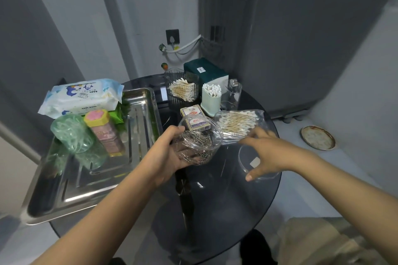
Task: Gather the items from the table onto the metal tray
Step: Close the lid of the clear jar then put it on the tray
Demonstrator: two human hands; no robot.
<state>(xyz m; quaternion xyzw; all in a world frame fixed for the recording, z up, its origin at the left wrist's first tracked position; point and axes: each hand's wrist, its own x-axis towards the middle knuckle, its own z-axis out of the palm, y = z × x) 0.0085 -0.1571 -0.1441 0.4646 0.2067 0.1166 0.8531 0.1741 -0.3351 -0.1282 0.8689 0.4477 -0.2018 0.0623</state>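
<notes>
Left hand (pixel 172 153) gripping paperclip tub (pixel 199 140), right hand (pixel 267 153) on lid (pixel 256 162)

A clear tub of paper clips (pixel 197 142) is gripped by the left hand (pixel 170 155) above the dark worktop (pixel 215 200). A clear lid (pixel 254 162) is touched by the right hand (pixel 267 153). Wipes (pixel 83 97) are seen on the metal tray (pixel 97 180).

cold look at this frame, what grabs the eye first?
The two hands mid-table: the left hand grips a clear tub of paper clips, while the right hand is on a clear lid beside it. Next, the metal tray hanging over the table's left edge, already carrying a wipes pack, a green roll and a pink jar. Cotton swab containers crowd the far side.
</notes>
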